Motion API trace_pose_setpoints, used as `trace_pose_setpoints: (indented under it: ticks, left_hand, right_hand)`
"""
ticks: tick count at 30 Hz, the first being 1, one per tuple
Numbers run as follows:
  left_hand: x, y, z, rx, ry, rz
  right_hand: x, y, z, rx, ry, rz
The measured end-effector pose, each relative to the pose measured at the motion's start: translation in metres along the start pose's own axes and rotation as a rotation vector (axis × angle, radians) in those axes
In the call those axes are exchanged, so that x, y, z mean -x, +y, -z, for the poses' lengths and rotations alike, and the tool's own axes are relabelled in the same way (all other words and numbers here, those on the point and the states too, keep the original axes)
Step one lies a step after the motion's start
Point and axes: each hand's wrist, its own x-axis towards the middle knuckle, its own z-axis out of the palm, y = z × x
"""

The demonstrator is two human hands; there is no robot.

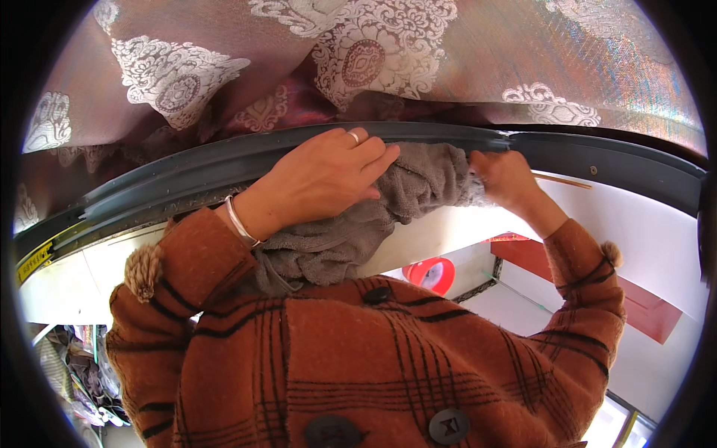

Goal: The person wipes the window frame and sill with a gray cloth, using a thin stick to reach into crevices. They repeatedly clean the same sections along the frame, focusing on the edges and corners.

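A crumpled grey-brown towel cloth [347,241] lies on a pale ledge along a dark metal window or door track [235,151]. My left hand [330,173], with a ring and a silver bangle at the wrist, rests over the cloth with its fingers on the cloth and near the track. My right hand [501,176] is at the cloth's right end, fingers curled in beside a whitish, blurred edge of material. Its fingertips are partly hidden, so its grasp is not plain.
A patterned curtain [381,50] hangs beyond the track. Down below are a red round basin [431,275] and a reddish-brown panel [644,308]. Cluttered clothes or bags [84,375] are at lower left. A thin wooden stick [563,180] lies right of my right hand.
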Motion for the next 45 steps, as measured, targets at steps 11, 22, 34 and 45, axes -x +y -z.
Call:
trace_pose_setpoints:
  ticks: [11, 22, 34, 45]
  left_hand:
    - [0.017, 0.003, 0.021, -0.016, -0.185, 0.271]
    - [0.218, 0.134, 0.147, -0.171, -0.094, 1.053]
    - [0.363, 0.248, 0.223, 0.014, 0.326, 1.670]
    - [0.221, 0.169, 0.252, 0.115, 0.346, 1.047]
  right_hand:
    - [-0.096, -0.112, 0.013, 0.005, 0.292, 0.286]
    - [-0.141, -0.342, 0.013, -0.493, 0.701, 0.727]
    - [-0.123, -0.423, 0.009, -0.592, 0.399, 1.023]
    - [-0.038, -0.196, 0.088, -0.567, 0.480, 0.327]
